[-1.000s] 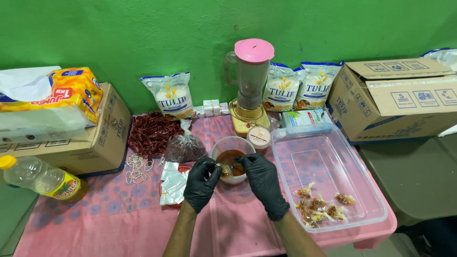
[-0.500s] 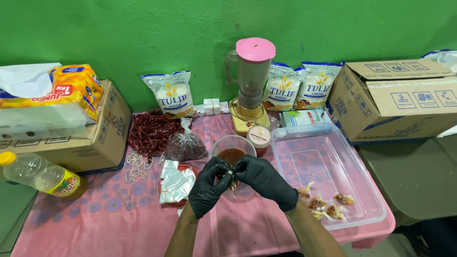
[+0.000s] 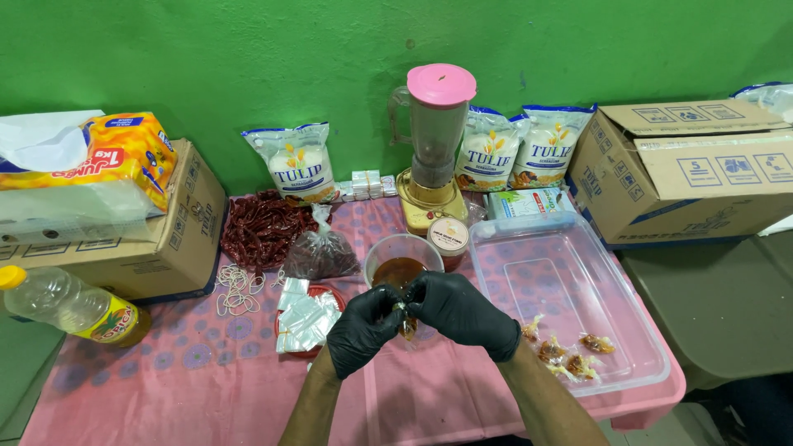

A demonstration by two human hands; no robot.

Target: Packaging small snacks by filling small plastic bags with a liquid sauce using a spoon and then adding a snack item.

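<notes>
Spanning the whole lower view, the tabletop [image 3: 190,372] wears a pink patterned cloth and stands against a green wall; a big cardboard box [image 3: 686,169] sits at its right end and another cardboard box [image 3: 157,239] at its left, with an orange and white packet [image 3: 91,165] on top; a clear plastic tub [image 3: 570,297] lies right of centre, holding a few small filled sachets [image 3: 562,351] at its near edge; a blender with a pink lid [image 3: 436,140] stands at the back, flanked by white and blue bags [image 3: 296,163]; a bottle of oil [image 3: 70,304] lies on its side at far left; dried red chillies [image 3: 263,227] are heaped beside a knotted clear bag [image 3: 320,252]; a round bowl of brown sauce [image 3: 402,263] sits just behind the hands; a stack of empty clear pouches [image 3: 306,318] and loose rubber bands [image 3: 238,289] lie to its left; both hands wear black gloves and meet in front of the bowl; the left hand [image 3: 363,326] and right hand [image 3: 458,310] are curled together, fingertips pinching the neck of one small sauce-filled sachet [image 3: 407,326], which hangs between them just above the cloth.
</notes>
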